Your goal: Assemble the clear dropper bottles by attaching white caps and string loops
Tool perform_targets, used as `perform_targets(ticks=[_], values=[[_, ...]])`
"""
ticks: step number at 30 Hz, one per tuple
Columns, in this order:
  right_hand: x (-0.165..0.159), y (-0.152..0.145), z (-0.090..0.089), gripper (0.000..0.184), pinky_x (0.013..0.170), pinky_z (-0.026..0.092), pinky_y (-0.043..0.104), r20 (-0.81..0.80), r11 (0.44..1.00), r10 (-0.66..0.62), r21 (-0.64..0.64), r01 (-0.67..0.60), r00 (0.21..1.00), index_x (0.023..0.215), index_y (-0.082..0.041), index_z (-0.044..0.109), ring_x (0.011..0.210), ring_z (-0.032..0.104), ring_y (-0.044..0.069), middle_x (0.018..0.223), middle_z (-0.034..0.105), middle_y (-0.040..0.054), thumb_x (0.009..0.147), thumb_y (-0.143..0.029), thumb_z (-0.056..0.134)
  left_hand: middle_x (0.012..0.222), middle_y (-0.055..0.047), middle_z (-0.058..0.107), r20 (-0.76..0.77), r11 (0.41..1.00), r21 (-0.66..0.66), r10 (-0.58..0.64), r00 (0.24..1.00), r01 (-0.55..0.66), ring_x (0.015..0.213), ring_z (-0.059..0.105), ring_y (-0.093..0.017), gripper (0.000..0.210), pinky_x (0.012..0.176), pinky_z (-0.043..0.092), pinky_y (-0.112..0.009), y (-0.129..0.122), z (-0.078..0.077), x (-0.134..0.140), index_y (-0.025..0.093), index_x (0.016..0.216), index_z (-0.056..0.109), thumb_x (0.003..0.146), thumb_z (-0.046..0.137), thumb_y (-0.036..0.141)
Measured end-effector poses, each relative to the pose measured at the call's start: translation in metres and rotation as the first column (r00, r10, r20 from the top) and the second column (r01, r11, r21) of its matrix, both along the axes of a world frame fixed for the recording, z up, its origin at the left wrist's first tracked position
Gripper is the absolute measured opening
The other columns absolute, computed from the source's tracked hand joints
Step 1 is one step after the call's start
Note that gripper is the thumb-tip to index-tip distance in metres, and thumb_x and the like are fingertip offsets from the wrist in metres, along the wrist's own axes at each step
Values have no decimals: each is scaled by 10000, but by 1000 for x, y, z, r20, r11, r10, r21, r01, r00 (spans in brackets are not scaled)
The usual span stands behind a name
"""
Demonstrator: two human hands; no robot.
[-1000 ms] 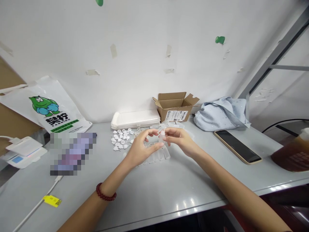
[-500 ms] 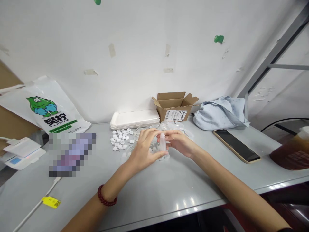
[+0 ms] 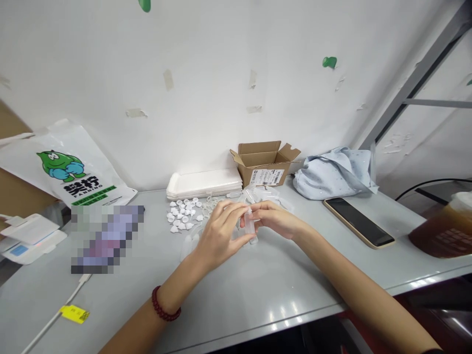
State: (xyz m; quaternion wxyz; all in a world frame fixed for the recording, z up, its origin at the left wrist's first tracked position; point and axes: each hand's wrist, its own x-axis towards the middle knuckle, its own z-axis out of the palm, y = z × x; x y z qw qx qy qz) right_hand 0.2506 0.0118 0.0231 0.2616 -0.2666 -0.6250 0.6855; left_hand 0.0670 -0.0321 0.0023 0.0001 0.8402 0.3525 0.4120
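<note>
A small translucent plastic bottle (image 3: 250, 223) stands nearly upright between my two hands above the grey table (image 3: 280, 285). My left hand (image 3: 220, 233) grips it, thumb low on the bottle and fingertips near its top. My right hand (image 3: 275, 219) pinches the upper part from the other side, its fingers bent around the neck. Whether a cap is under those fingertips I cannot tell. White pointed caps (image 3: 184, 219) lie scattered left of my left hand. Clear plastic pieces (image 3: 191, 242) show beside my left wrist, and more clear bottles (image 3: 267, 193) lie behind my right hand.
Along the wall stand a stack of white trays (image 3: 204, 183), an open cardboard box (image 3: 263, 167) and a light blue cloth bag (image 3: 332, 174). A phone (image 3: 359, 222) and a brown drink cup (image 3: 446, 231) are at the right. A white plastic bag (image 3: 70, 167) leans at the left.
The bottle has shifted slightly within my fingers, and my right fingers have closed further over its upper part. The camera view has moved a little.
</note>
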Motion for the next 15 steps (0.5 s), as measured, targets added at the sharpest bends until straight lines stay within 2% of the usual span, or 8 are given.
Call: perform_targets(ticks=[5, 8, 15], values=[[5, 2, 6, 192, 664, 457, 261, 101, 989, 84, 114, -95, 991, 829, -153, 696, 779, 571, 138, 854, 664, 48, 836, -279, 551, 1141, -106, 626, 1, 1000, 20, 6, 1000, -6, 1112, 491, -277, 462, 960, 428, -453, -1, -4, 4, 174, 1177, 520, 770, 706, 287], [10, 6, 9, 218, 632, 454, 241, 197, 981, 117, 132, -144, 973, 808, -141, 676, 740, 567, 124, 838, 654, 42, 817, -338, 583, 1105, -102, 635, -6, 999, 28, 40, 999, -39, 1078, 502, -277, 450, 932, 443, -453, -3, -4, 10, 165, 1139, 529, 752, 724, 283], [19, 12, 10, 321, 404, 353, 197, 506, 971, 47, 179, -158, 861, 709, -156, 525, 444, 475, 69, 594, 562, -28, 748, -448, 654, 1100, -109, 629, -36, 994, -24, 107, 994, -108, 1066, 504, -289, 432, 886, 472, -457, -4, -13, 29, 151, 1133, 529, 751, 719, 219]])
